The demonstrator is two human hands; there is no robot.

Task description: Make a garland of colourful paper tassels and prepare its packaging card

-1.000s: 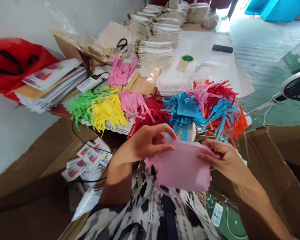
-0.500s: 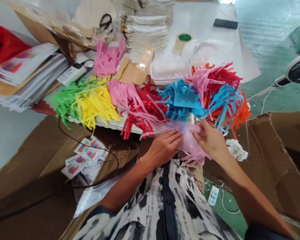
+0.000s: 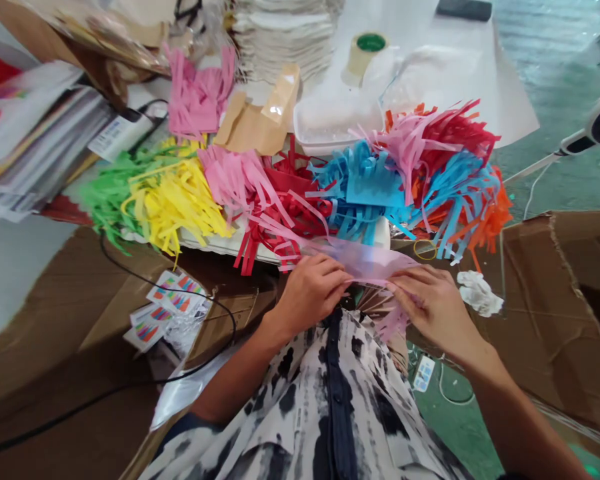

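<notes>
A thin pale pink fringed tissue sheet (image 3: 367, 259) stretches between my two hands at the table's front edge, its cut strips hanging below. My left hand (image 3: 316, 288) is closed on the sheet's left part. At its right end my right hand (image 3: 425, 299) pinches it between thumb and fingers. Just beyond the sheet lie fringed bundles: a red one (image 3: 285, 177), a blue one (image 3: 367, 183) and a pink one (image 3: 240, 177). Yellow strips (image 3: 177, 207) and green strips (image 3: 113, 190) are to the left. An orange bundle (image 3: 497, 213) is at the right.
Behind the bundles are a white plastic tray (image 3: 300, 133), a tape roll (image 3: 365, 53) and a stack of pale sheets (image 3: 283, 40). Papers (image 3: 45, 153) are piled at left. A white fan (image 3: 580, 137) stands at right. Cardboard boxes (image 3: 545, 293) flank me, with a black cable (image 3: 230, 320) at left.
The pink sheet has gone from bunched to spread flat between my hands. My right hand has shifted slightly right and down. The camera view has tilted down a little.
</notes>
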